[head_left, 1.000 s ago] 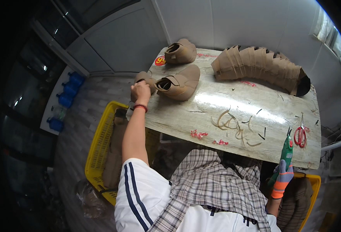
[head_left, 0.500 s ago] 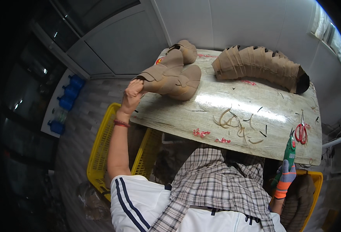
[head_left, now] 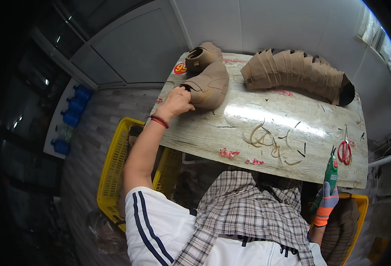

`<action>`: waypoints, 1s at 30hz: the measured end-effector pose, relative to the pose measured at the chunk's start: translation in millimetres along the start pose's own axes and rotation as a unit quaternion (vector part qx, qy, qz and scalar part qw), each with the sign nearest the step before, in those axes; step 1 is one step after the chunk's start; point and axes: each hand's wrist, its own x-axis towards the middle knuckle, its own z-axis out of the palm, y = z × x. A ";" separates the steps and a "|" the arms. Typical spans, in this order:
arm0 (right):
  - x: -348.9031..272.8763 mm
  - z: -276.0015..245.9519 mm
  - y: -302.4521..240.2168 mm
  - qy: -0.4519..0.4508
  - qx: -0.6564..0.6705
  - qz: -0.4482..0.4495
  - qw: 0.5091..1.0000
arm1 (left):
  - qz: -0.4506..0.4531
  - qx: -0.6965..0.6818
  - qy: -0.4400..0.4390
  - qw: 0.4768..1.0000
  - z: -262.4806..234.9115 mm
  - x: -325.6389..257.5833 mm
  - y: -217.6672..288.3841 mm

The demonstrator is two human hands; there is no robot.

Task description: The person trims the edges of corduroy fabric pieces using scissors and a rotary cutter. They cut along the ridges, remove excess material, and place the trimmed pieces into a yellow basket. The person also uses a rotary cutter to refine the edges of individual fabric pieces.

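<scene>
Shoe (head_left: 211, 86) of tan material, near the left end of the worktable (head_left: 204, 137), clasped at the collar by the bare left hand (head_left: 177, 101), with fingers bent over the rim and thumb below. Lies ahead and to the right of the knuckles, long axis slanting away, dark opening toward the fingers, rounded toe on the far side. Possibly doubled with a second one; impossible to tell from above. Just behind, another tan shoe (head_left: 204, 56). Well apart, at the near right corner, the gloved right hand (head_left: 327, 198), wrapped around a green cutting tool (head_left: 331, 172), blades pointing away from the body, beside red-handled scissors (head_left: 345, 153). Along the far edge, a curved row of nested uppers (head_left: 293, 71).
</scene>
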 end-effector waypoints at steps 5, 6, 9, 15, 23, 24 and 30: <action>1.2 -1.3 5.3 -0.007 -0.007 -0.002 1.000 | -0.025 0.003 -0.043 0.999 15.2 19.2 18.2; 0.3 -1.9 5.6 -0.008 -0.007 -0.005 1.000 | -0.031 -0.001 -0.006 1.000 20.8 18.3 19.6; 3.3 -6.8 10.7 0.004 0.000 -0.002 1.000 | 0.009 0.002 0.102 0.995 31.5 -1.5 23.3; 8.9 -23.5 16.0 0.023 0.021 0.000 1.000 | -0.113 -0.036 0.283 0.952 -40.2 -52.3 47.6; 18.8 -22.8 19.9 0.027 0.020 -0.015 0.999 | -0.198 0.012 0.272 0.941 -94.4 73.7 -20.8; 18.3 -21.8 20.8 0.030 0.024 -0.008 0.999 | -0.183 0.050 0.280 0.941 -82.0 93.2 -29.4; 23.2 -24.2 19.7 0.053 -0.016 0.002 0.998 | -0.210 0.067 0.087 0.972 -36.5 177.3 -30.2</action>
